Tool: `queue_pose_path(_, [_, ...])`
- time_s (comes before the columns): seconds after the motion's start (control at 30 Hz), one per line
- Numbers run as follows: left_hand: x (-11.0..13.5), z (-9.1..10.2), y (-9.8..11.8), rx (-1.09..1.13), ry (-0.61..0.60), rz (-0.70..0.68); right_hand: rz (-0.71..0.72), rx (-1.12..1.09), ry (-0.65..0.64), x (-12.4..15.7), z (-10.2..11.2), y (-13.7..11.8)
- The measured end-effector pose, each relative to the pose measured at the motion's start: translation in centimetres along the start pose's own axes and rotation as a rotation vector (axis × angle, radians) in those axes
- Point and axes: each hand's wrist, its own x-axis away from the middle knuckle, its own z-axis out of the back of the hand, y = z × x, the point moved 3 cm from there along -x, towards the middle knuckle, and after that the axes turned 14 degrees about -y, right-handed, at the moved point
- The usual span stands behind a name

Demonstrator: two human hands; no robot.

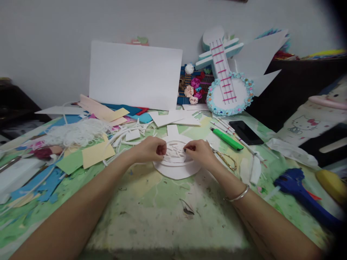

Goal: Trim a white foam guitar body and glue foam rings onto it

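A round white foam-board piece (177,173) with a short tab (172,130) at its far side lies flat on the table in front of me. Small loose white strips (175,148) are heaped in its middle. My left hand (152,148) rests at the left rim with its fingers curled together; what they hold, if anything, is hidden. At the right rim, the thumb and fingers of my right hand (200,152) are pinched over the strips, a tiny dark spot at their tips. Gold-handled scissors (227,161) lie beside my right wrist, partly hidden.
A green cutter (227,139), a black phone (246,132) and a blue glue gun (291,180) lie to the right. Shredded white string (76,131), paper scraps (99,154) and white strips crowd the left. A white board (135,76) and a decorated toy string instrument (225,77) stand behind.
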Motion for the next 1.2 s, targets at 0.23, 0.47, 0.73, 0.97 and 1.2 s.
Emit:
queue_pose_path(0.23, [-0.5, -0.5, 0.6, -0.064, 0.059, 0.031, 0.031, 0.001, -0.018, 0.2, 0.1, -0.4])
queue_pose_path(0.47, [-0.4, -1.0, 1.0, -0.113, -0.011, 0.007, 0.03, 0.0, -0.023, 0.2, 0.1, -0.4])
queue_pose_path(0.73, [-0.4, -0.7, 0.7, -0.133, -0.055, -0.051, 0.01, -0.005, -0.027, 0.1, 0.1, -0.3])
queue_pose_path(0.97, [-0.4, -0.7, 0.8, -0.204, -0.03, -0.11, 0.014, -0.008, 0.0, 0.1, 0.0, -0.1])
queue_pose_path(1.2, [-0.1, 0.3, 0.8, -0.097, 0.046, -0.103, -0.083, 0.171, 0.099, 0.6, 2.3, 0.0])
